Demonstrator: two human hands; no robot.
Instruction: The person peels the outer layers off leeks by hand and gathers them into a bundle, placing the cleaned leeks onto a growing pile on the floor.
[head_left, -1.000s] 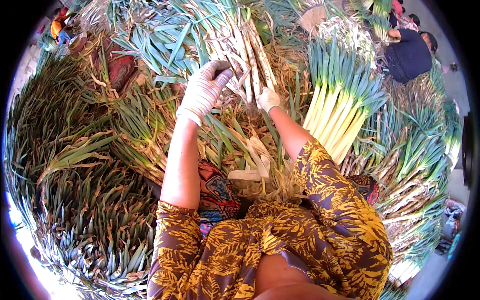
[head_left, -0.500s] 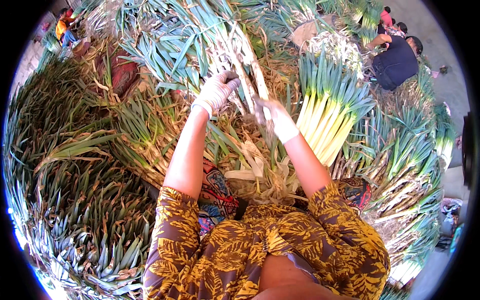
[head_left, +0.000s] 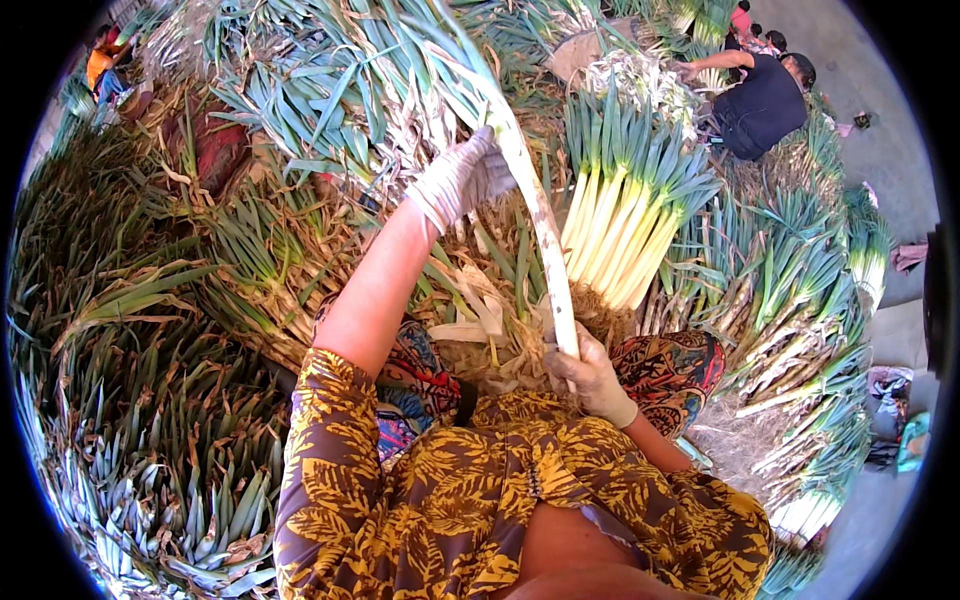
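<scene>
I hold one long leek [head_left: 540, 230] stretched between both gloved hands. My left hand [head_left: 462, 178] grips its upper stalk where the white turns to green leaves. My right hand [head_left: 590, 375] is closed around its root end, close to my lap. The leek slants from the upper left down to the lower right, over a heap of dry peeled husks [head_left: 490, 320] in front of me.
A tidy bundle of cleaned leeks [head_left: 625, 225] lies just right of the held one. Piles of unpeeled leeks [head_left: 130, 400] ring me on the left and right. A person in dark clothes [head_left: 760, 100] crouches at the upper right; another person in orange [head_left: 100, 65] is at the upper left.
My right hand has drawn back from the pile toward my lap with the leek's root end. The left hand stayed high on the stalk, and the leek now stretches out between them.
</scene>
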